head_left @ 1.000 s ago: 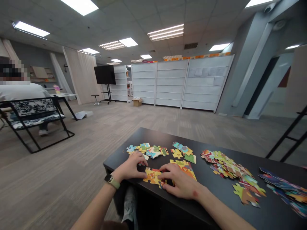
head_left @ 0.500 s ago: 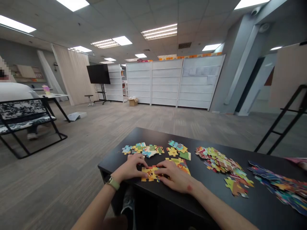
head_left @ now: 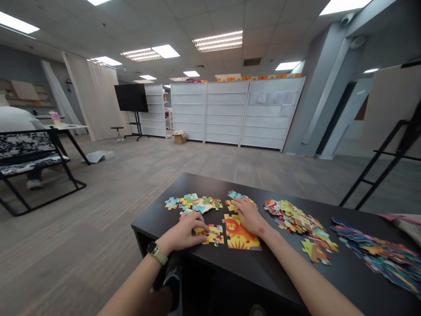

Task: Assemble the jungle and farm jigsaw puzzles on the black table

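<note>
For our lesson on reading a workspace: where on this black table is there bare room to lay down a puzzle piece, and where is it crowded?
Bare: the near strip of the table between the lion piece and the loose pile, and the far edge behind the row of pieces. Crowded: around the left hand and right hand, and at the right heap.

both forearms bare, reaching forward and converging. left hand (head_left: 185, 231) palm down, fingers curled and pressing flat, wrist slightly bent, watch on the wrist. right hand (head_left: 248, 214) further out than the left, palm down, fingers spread and extended forward, arm nearly straight. hands apart, neither one lifted or closed in a fist
</note>
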A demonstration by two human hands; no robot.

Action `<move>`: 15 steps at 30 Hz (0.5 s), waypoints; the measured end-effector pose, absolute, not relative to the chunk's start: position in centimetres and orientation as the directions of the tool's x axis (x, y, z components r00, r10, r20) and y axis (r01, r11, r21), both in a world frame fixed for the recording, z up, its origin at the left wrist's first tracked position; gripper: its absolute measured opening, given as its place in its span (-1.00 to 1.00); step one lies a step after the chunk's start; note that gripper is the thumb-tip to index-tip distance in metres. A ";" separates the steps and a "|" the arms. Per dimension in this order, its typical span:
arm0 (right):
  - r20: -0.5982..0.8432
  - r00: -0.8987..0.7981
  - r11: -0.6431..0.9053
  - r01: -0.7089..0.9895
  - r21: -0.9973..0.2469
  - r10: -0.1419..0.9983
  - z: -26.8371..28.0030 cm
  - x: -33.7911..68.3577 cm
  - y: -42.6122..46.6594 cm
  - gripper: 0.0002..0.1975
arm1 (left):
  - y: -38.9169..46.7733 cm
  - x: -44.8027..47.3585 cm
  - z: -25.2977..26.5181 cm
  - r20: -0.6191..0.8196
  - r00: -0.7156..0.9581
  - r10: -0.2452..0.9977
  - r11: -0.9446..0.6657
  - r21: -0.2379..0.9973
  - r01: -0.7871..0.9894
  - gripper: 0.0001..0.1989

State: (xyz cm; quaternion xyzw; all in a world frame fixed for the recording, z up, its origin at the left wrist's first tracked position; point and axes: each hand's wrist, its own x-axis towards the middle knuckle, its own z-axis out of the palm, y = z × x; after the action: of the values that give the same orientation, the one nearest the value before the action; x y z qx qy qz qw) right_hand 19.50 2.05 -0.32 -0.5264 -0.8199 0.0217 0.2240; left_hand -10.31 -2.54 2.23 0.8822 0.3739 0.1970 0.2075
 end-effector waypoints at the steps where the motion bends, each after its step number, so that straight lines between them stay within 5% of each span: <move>1: 0.301 -0.319 0.397 0.883 -0.249 0.899 -0.6 20.1 2.7 -0.54 | -2.6 -10.2 2.2 0.191 0.650 0.736 -0.639 0.513 0.573 -0.82; 15: 0.124 -0.293 0.315 0.917 -0.245 0.948 0.3 21.8 2.8 -0.61 | -2.6 -10.5 2.1 0.158 0.679 0.717 -0.668 0.435 0.603 -0.78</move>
State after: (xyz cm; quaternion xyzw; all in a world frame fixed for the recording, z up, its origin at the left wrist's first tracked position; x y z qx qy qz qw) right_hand 21.79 2.82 0.31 -0.5816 -0.8016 0.0632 0.1233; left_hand -10.46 -2.59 2.14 0.8992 0.3670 0.1600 0.1767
